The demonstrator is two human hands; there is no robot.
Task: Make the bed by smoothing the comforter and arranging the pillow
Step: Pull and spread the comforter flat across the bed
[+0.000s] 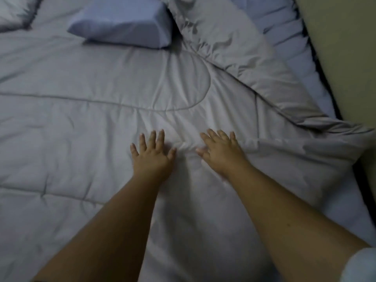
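My arms [114, 231] stretch out. Left grip [151, 157] and right grip [220, 153] lie released, flat on the comforter [81, 139]; pillow [122, 25] beyond.

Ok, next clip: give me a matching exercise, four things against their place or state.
1 pillow
2 left hand
3 right hand
4 wall

A beige, at the far right
B flat on the comforter, left of the wrinkle
C flat, right of the wrinkle
D pale blue, beyond both hands

Pairs: 1-D, 2-B, 3-C, 4-A
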